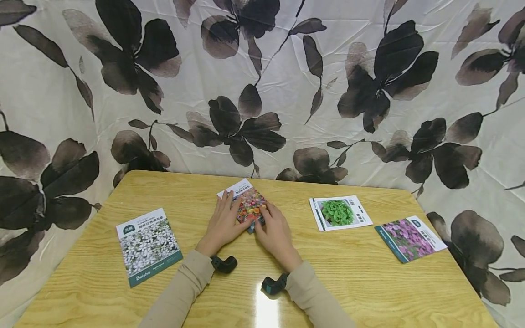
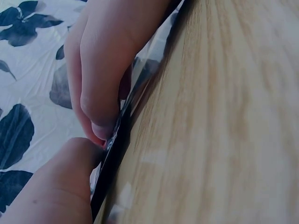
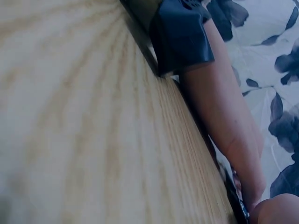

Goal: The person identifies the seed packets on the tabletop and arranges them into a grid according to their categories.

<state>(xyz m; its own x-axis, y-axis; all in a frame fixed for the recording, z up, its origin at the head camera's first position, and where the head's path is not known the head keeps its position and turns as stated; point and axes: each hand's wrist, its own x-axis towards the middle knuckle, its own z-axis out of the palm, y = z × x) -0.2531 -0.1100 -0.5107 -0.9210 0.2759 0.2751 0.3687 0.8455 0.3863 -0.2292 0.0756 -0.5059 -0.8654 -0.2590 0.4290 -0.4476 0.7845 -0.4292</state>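
Observation:
A seed packet (image 1: 252,202) with colourful mixed flowers and a white top lies tilted near the far middle of the table. My left hand (image 1: 223,223) rests on its left side, fingers stretched toward the white top and thumb across the lower part. On the lower right edge lie the bent fingers of my right hand (image 1: 275,228). Both hands touch the packet from above, and they cover part of its picture. Seen almost edge-on in the left wrist view, the packet lies low against the table, with fingertips on it.
On the wooden table (image 1: 229,305), a white-flower packet (image 1: 149,246) lies at the left. To the right are a green-leaf packet (image 1: 339,212) and a purple-flower packet (image 1: 410,239), the latter near the right edge. A floral cloth (image 1: 307,105) hangs behind the table.

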